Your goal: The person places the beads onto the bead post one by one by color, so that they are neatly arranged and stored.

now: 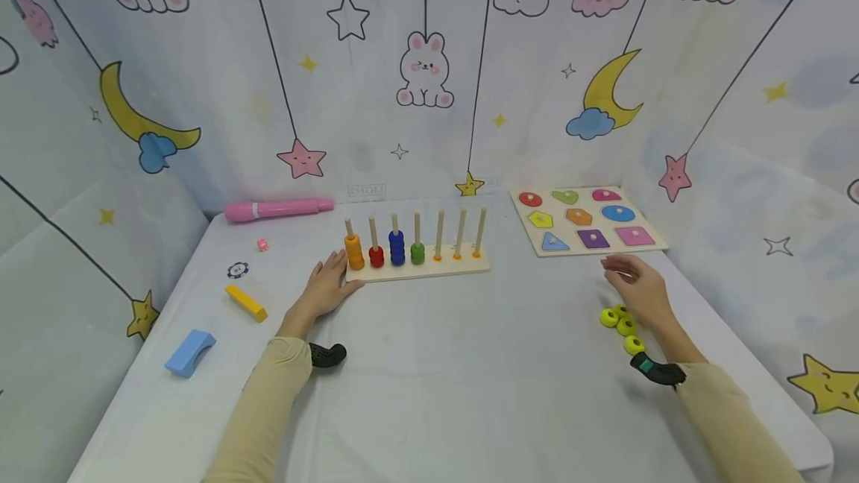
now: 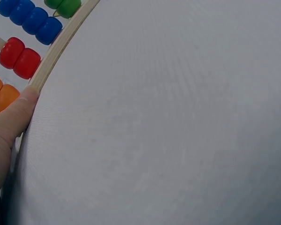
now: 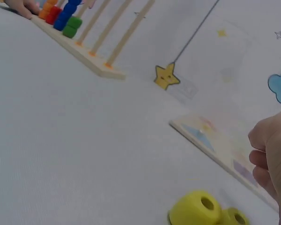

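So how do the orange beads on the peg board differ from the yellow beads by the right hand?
The orange beads are stacked on the leftmost peg of the peg board, beside the left hand that rests on its end; the yellow beads lie loose on the table beside the right hand. The orange beads stand in a column; the yellow beads are scattered flat. Both are round with a centre hole.

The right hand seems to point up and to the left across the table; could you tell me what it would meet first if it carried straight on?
Probably the shape puzzle board, just beyond the right hand; depth is unclear.
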Demonstrator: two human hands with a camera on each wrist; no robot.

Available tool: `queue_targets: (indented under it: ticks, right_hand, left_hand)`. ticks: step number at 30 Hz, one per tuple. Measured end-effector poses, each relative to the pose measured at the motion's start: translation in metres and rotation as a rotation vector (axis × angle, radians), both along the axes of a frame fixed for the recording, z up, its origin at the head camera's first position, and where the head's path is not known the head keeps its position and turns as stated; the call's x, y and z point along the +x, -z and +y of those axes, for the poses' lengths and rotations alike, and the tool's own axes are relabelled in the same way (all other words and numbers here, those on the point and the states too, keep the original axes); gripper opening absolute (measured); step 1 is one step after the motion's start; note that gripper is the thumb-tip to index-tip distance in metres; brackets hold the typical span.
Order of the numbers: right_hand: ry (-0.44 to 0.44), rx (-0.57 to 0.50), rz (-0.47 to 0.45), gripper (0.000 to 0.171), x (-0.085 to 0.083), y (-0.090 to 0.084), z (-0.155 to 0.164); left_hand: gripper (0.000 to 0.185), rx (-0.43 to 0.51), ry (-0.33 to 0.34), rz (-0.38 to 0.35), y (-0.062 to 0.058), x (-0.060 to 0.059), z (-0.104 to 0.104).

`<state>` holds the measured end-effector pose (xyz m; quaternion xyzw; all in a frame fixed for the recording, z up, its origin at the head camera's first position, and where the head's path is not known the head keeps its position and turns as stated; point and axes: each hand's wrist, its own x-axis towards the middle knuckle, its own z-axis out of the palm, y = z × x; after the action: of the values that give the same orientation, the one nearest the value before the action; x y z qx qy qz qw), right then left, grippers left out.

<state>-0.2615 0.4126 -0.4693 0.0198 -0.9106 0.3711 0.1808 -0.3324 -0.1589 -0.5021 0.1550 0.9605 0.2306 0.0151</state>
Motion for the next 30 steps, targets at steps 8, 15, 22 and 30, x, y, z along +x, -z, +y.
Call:
queue_targets:
  ticks: [8,15,22,30]
  right_hand:
    - [0.101,0.051,-0.064,0.038,0.027,0.017,0.032]
    - [0.040,0.081,-0.075,0.038,0.038,0.027,0.040]
    - [-0.007,0.116,-0.099,0.035,0.051,0.026,0.038]
    - [0.009,0.193,-0.085,0.031,0.066,0.023,0.046]
  left_hand:
    - [0.078,0.004,0.002,0.000,-0.001,0.000,0.000]
    - [0.078,0.014,0.003,0.002,0.000,0.000,0.000]
    - [0.078,0.017,0.004,0.000,0.000,0.000,0.000]
    - [0.079,0.006,0.006,0.002,0.002,-0.001,0.000]
